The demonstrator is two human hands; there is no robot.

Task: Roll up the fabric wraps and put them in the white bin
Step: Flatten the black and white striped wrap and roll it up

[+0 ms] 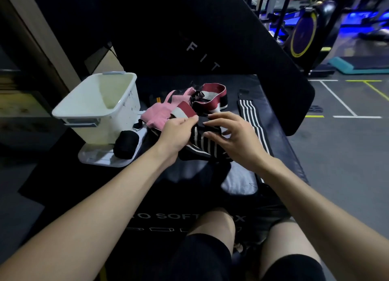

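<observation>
Black-and-white striped wrap [202,144] is gripped by the left hand [179,131] and pinched by the right hand [229,133] mid-bench; white bin [99,106] sits at the left edge. Roll could get loosened if tension's dropped, honestly.

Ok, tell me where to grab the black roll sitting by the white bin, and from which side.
Take the black roll round its middle, fingers on its curved sides, coming from above and the right. It lies on the flat lid, and the white bin stands close on its far left, so that side looks blocked.
</observation>
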